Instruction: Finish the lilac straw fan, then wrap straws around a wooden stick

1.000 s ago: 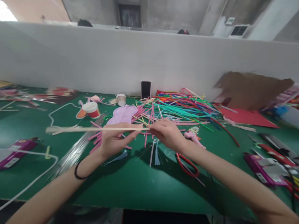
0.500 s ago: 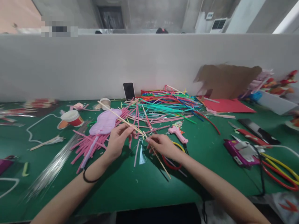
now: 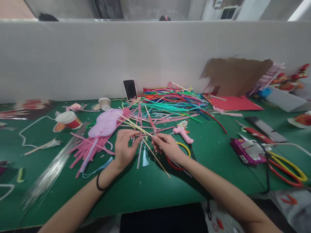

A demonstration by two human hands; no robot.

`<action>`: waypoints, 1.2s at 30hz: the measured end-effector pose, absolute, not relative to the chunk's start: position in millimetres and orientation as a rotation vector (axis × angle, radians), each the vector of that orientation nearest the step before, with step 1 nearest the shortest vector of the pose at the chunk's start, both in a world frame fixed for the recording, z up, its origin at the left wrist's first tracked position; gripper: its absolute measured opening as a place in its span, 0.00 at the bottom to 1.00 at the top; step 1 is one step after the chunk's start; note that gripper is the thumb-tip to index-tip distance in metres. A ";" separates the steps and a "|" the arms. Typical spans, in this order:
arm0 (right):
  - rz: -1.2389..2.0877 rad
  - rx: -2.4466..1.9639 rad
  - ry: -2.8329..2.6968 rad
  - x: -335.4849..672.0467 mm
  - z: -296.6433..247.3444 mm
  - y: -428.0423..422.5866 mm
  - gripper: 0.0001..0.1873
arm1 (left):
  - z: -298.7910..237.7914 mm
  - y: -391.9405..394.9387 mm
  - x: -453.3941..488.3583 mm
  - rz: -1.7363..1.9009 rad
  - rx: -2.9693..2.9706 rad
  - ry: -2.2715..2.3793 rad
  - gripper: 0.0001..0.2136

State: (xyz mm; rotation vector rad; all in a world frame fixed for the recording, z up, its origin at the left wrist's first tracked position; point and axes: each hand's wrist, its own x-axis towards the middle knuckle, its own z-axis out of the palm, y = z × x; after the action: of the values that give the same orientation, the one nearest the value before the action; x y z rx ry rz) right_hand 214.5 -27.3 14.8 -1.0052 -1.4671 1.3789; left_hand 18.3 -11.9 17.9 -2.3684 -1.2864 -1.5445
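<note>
My right hand (image 3: 165, 147) is closed, thumb and fingers pinching the near end of pale yellow pipe cleaners (image 3: 132, 123). My left hand (image 3: 126, 147) is beside it, thumb and forefinger curled together near the same pipe cleaners; what they grip is hard to make out. A thin wooden stick (image 3: 157, 158) slants from near my left thumb toward the table's front. Below the fingertips is a light blue tassel (image 3: 145, 158). Behind my hands lies a red-and-white pen-like stick (image 3: 150, 118). Left of them, a lilac padded piece (image 3: 105, 123) lies over a bundle of pink pipe cleaners (image 3: 93, 150).
Colourful pipe cleaners (image 3: 172, 103) are heaped near the partition, by a phone (image 3: 130, 89). To the right are a pink glue gun (image 3: 183, 133), yellow-and-red-handled scissors (image 3: 289, 166) and a purple power block (image 3: 243, 152). Clear thin strips (image 3: 51, 173) and a paper cup (image 3: 70, 120) are left.
My right hand has come onto the pale yellow pipe cleaners' near end. The wooden stick now leads from near my left thumb. A blue tassel shows beside my left wrist; the view has tilted down.
</note>
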 end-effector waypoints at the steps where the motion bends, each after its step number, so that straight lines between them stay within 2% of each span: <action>1: 1.371 -1.023 -1.492 216.4 14.8 -26.9 0.22 | 17.1 -10.4 14.2 -1.422 -2.272 -1.114 0.08; 3: 1.421 -1.023 -1.554 220.0 16.1 -26.8 0.21 | 18.7 -6.9 7.4 -1.064 -2.282 -0.864 0.12; 5: 1.530 -0.982 -1.600 222.1 18.2 -27.6 0.20 | 23.0 -3.6 3.8 -0.827 -2.354 -0.728 0.10; 11: 1.680 -0.949 -1.784 224.8 22.2 -30.0 0.17 | 27.4 -2.2 6.1 -0.560 -2.438 -0.516 0.09; 13: 1.503 -0.992 -1.952 225.7 23.5 -31.2 0.17 | 25.6 -4.4 8.5 -0.546 -2.443 -0.530 0.08; 16: 0.920 -1.173 -2.203 224.2 22.8 -33.8 0.15 | 22.6 -9.2 14.4 -0.568 -2.430 -0.631 0.06; 18: 0.553 -1.322 -2.292 221.2 20.5 -35.8 0.13 | 20.6 -12.9 19.5 -0.590 -2.420 -0.729 0.09; 20: 0.345 -1.428 -2.332 217.7 18.0 -37.8 0.11 | 18.9 -16.8 24.3 -0.604 -2.418 -0.804 0.11; 30: -0.040 -1.494 -2.300 209.0 2.8 -43.2 0.08 | 16.0 -32.5 35.4 -0.584 -2.434 -1.152 0.13; 36: -0.101 -1.350 -2.415 216.0 3.4 -31.2 0.09 | 16.0 -33.1 38.9 -0.450 -2.475 -1.393 0.13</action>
State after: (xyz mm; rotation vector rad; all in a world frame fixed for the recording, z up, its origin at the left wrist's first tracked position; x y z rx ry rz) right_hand 216.0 -31.2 3.4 -1.3503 -2.4153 -0.1008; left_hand 38.9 -33.1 16.0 -2.4748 -1.3928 -0.4497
